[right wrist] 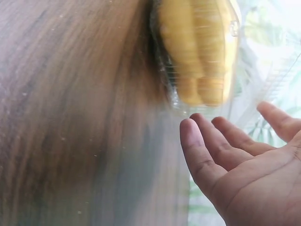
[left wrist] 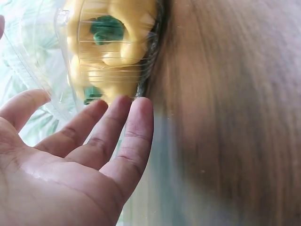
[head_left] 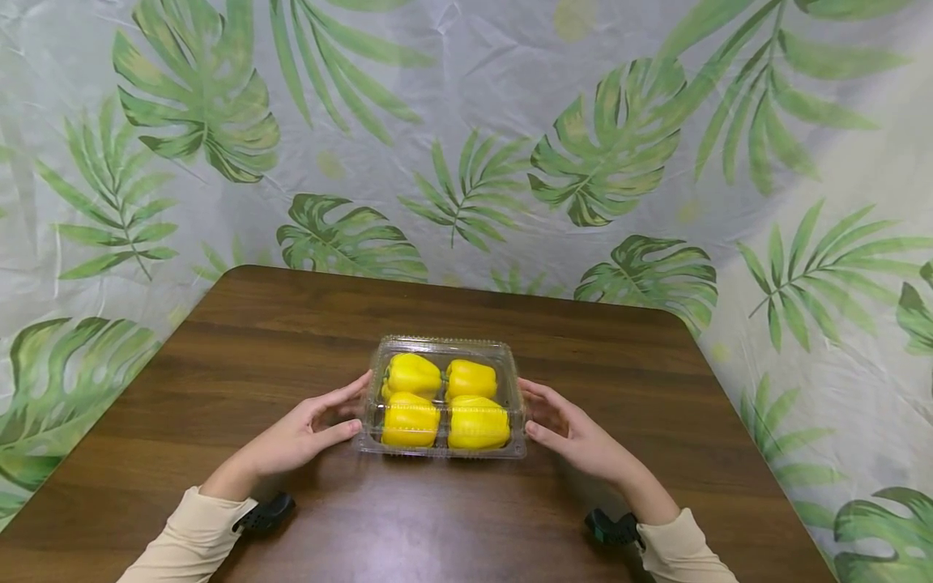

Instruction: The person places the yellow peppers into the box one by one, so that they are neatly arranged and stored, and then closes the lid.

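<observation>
A clear plastic clamshell box (head_left: 446, 450) sits on the table, with several yellow bell peppers (head_left: 479, 421) showing through it. Green stems show through the plastic in the left wrist view. My left hand (head_left: 309, 433) is at the box's left side, its fingers extended and the fingertips (left wrist: 141, 110) at the wall. On the opposite side is my right hand (head_left: 579, 429), thumb near the front corner and fingers spread. In the right wrist view its fingertips (right wrist: 192, 132) appear just short of the plastic. Whether the lid is fastened, I cannot tell.
The brown wooden table (head_left: 437, 518) has rounded far corners. Behind and beside it hangs a pale cloth (head_left: 496, 97) printed with green leaves. A dark device (head_left: 266, 512) is worn on the left wrist, another (head_left: 612, 528) on the right.
</observation>
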`<state>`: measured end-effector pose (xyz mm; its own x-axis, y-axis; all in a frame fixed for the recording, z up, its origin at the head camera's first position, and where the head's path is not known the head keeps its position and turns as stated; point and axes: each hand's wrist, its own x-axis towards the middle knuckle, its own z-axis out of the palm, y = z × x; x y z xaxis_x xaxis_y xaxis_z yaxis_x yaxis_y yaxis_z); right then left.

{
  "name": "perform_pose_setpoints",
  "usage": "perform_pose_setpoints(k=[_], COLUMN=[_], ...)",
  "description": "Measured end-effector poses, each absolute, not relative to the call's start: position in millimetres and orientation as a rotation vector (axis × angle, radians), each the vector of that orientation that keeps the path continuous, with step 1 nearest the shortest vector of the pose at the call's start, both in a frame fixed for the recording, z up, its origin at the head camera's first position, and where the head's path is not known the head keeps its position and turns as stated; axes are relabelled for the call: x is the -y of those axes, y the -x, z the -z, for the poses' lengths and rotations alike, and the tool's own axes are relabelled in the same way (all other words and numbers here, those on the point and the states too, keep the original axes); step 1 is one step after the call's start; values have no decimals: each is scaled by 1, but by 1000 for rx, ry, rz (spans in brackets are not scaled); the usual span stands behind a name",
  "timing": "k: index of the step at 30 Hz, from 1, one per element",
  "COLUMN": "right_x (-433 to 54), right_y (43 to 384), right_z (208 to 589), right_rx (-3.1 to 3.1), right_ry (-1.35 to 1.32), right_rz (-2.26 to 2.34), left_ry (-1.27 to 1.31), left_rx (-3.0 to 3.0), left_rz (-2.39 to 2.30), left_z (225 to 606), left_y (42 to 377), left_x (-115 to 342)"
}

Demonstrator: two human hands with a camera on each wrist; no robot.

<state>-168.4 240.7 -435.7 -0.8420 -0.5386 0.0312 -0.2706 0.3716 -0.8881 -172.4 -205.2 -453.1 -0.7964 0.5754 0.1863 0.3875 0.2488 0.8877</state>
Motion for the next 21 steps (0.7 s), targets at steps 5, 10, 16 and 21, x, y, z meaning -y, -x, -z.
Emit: perform_pose_setpoints(k=[5, 10, 16, 21], right_x=[-239, -237, -238, -238], right_y=[168, 168, 167, 167], right_z=[439, 443, 448, 451], right_rx=[-2372, -2369, -2406, -2358], right_ry=[670, 651, 662, 693], right_rz=[1445, 1444, 1419, 1442], left_ry=[-867, -816, -774, -770], left_rx=[-2357, -2373, -2375, -2371], left_rz=[-1562, -1547, -1536, -1541], left_z=[454, 455, 457, 459], left_y=[170, 167, 166, 167], left_x=[205, 205, 204, 203])
